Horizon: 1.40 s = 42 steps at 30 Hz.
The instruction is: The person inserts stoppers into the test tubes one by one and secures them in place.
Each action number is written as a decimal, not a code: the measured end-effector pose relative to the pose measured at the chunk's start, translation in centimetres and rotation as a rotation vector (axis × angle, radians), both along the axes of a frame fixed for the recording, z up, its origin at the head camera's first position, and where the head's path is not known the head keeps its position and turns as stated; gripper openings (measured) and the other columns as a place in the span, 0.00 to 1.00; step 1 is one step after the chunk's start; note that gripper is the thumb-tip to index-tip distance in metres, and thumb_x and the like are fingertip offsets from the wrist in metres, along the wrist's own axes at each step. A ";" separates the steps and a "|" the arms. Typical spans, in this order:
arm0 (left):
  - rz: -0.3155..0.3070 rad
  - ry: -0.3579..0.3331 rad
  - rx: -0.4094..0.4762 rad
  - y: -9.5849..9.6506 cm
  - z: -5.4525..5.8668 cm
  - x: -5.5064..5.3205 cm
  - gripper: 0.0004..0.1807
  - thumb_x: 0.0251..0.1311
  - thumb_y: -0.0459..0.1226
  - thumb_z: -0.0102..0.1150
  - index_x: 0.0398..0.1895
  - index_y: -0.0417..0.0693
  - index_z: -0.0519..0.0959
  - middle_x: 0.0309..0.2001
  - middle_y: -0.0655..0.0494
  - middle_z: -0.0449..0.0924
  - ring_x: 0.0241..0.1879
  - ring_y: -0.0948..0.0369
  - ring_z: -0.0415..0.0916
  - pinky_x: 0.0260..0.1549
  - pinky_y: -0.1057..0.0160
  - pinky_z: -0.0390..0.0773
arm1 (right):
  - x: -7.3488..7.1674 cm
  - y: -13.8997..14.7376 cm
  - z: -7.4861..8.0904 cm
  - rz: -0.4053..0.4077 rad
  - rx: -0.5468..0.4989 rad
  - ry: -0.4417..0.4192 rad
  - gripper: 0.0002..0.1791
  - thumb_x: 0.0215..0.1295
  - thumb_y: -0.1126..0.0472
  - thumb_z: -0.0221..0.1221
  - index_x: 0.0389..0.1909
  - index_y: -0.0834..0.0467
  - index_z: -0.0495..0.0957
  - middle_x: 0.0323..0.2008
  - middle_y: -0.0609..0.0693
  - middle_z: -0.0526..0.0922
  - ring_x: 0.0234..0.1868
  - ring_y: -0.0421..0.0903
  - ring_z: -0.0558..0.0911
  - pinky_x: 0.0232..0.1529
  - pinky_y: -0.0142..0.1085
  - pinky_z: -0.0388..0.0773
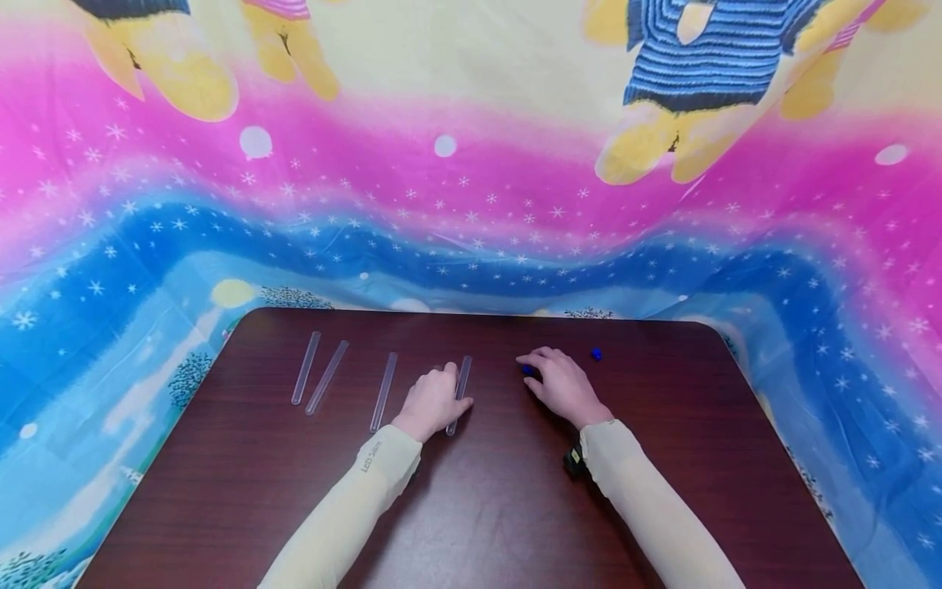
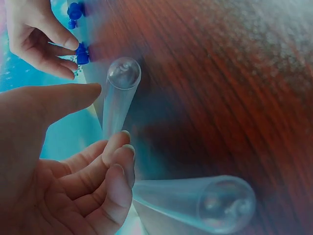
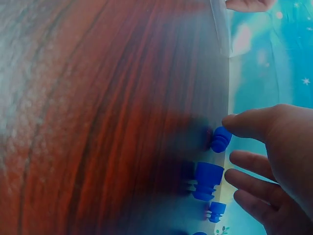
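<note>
My left hand hovers about a clear test tube on the table. In the left wrist view its thumb and loosely bent fingers stand apart, with the tube between and beyond them. My right hand is over a blue stopper, thumb and fingers spread around it. In the right wrist view the thumb tip is at or very near one ribbed blue stopper; I cannot tell whether it touches. A bigger-looking stopper and a smaller-looking one lie close to the fingertips.
Left of my left hand, three more clear tubes lie on the dark wood table, among them a slanted one and a nearer one. A blue stopper lies right of my right hand. Patterned cloth hangs behind the table.
</note>
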<state>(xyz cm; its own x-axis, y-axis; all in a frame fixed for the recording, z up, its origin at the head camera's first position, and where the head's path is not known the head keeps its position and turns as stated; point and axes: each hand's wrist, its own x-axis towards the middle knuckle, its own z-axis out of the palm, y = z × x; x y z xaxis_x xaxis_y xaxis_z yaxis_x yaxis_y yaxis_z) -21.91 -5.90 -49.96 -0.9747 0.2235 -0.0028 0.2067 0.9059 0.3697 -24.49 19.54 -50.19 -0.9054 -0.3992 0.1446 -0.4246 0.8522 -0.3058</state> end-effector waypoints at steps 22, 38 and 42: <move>0.013 -0.028 0.004 0.0 -0.2 -0.3 0.26 0.61 0.47 0.71 0.51 0.38 0.74 0.34 0.45 0.79 0.37 0.47 0.83 0.33 0.49 0.82 | -0.5 0.0 -0.5 -0.001 0.004 -0.005 0.14 0.67 0.64 0.68 0.52 0.54 0.87 0.48 0.52 0.83 0.50 0.52 0.80 0.55 0.48 0.77; 0.010 -0.009 -0.029 0.2 0.0 -0.1 0.22 0.61 0.42 0.70 0.48 0.38 0.73 0.30 0.45 0.78 0.34 0.46 0.83 0.29 0.49 0.82 | -0.8 -0.1 -0.5 -0.031 0.006 0.000 0.11 0.67 0.65 0.67 0.49 0.58 0.86 0.46 0.54 0.82 0.49 0.53 0.80 0.55 0.48 0.77; 0.010 -0.010 -0.020 0.4 0.3 -0.1 0.18 0.60 0.40 0.69 0.45 0.38 0.74 0.26 0.48 0.77 0.31 0.48 0.83 0.29 0.51 0.82 | -0.8 -0.1 -0.4 -0.043 -0.005 -0.021 0.09 0.68 0.65 0.66 0.47 0.58 0.85 0.44 0.54 0.82 0.48 0.53 0.80 0.54 0.48 0.77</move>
